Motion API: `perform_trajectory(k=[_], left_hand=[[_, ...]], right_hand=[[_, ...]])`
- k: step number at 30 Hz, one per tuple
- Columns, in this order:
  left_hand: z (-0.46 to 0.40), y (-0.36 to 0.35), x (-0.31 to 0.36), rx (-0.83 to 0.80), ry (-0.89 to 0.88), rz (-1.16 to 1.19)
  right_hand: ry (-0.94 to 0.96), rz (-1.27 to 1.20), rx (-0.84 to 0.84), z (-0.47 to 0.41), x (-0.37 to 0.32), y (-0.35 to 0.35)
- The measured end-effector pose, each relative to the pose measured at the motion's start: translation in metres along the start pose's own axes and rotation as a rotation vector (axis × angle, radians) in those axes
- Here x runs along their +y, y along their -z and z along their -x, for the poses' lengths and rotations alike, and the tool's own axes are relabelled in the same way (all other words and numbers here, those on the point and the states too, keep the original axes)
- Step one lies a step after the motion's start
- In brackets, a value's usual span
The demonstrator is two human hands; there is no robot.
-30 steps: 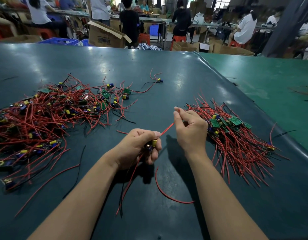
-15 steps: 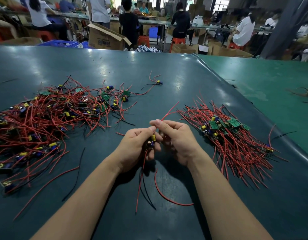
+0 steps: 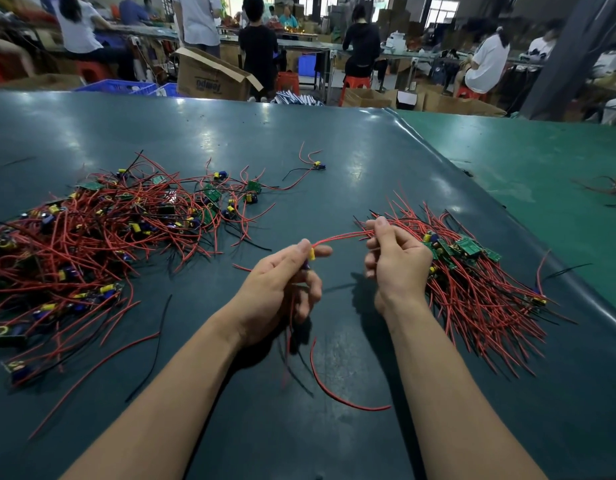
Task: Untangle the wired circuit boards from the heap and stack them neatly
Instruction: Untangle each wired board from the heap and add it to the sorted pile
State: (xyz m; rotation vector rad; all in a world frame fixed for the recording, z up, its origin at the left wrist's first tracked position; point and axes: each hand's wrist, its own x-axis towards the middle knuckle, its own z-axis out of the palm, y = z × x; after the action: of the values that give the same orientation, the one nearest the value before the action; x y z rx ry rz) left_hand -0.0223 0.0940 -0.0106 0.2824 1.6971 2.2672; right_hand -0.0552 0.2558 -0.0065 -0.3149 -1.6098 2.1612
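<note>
Circuit board (image 3: pixel 308 259) with its yellow part sits pinched between the left hand (image 3: pixel 282 289) thumb and forefinger, above the dark green table (image 3: pixel 334 150). Half a second ago both hands met at the board; now the right hand (image 3: pixel 393 261) has drawn apart to the right, pinching the red wires (image 3: pixel 341 236) pulled out between them. Tangled heap (image 3: pixel 92 237) lies left, the stack (image 3: pixel 473 278) right. One loose red wire (image 3: pixel 334 393) lies between the forearms.

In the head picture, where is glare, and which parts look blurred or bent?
Head view: pale glare patches on the dark table mat; the wires hanging under the left hand are motion-blurred; the people in the background are soft; the wide lens bows the table edge; both hands cast shadows on the mat.
</note>
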Motion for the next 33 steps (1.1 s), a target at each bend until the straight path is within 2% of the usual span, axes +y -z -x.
perform_trajectory(k=[3, 5, 8, 10, 11, 15, 20, 25, 33], left_hand=[[-0.001, 0.003, -0.001, -0.012, 0.022, 0.023], [-0.002, 0.004, -0.001, 0.026, 0.021, 0.059], [-0.003, 0.004, -0.001, 0.05, 0.03, 0.085], [-0.003, 0.004, -0.001, 0.046, 0.015, 0.037], [-0.003, 0.004, -0.001, 0.047, 0.002, -0.002], [-0.002, 0.004, 0.0, 0.043, -0.013, -0.081], [-0.004, 0.014, -0.001, 0.045, -0.006, -0.034], [-0.002, 0.013, -0.003, -0.011, -0.056, -0.127], [0.004, 0.03, 0.008, -0.071, 0.052, -0.139]], right_hand=[[-0.026, -0.066, -0.027, -0.002, -0.001, 0.002], [-0.121, -0.061, -0.109, 0.0, -0.001, 0.0], [-0.287, 0.121, -0.398, 0.01, 0.002, -0.005], [-0.311, 0.17, -0.586, 0.019, 0.003, -0.007], [-0.294, 0.167, -0.628, 0.022, 0.003, -0.008], [-0.184, 0.21, -0.647, 0.02, 0.0, -0.004], [-0.142, 0.309, -0.606, 0.017, -0.002, -0.001], [-0.181, 0.257, -0.813, 0.026, -0.003, -0.005], [-0.144, 0.236, -0.687, 0.019, -0.011, 0.002]])
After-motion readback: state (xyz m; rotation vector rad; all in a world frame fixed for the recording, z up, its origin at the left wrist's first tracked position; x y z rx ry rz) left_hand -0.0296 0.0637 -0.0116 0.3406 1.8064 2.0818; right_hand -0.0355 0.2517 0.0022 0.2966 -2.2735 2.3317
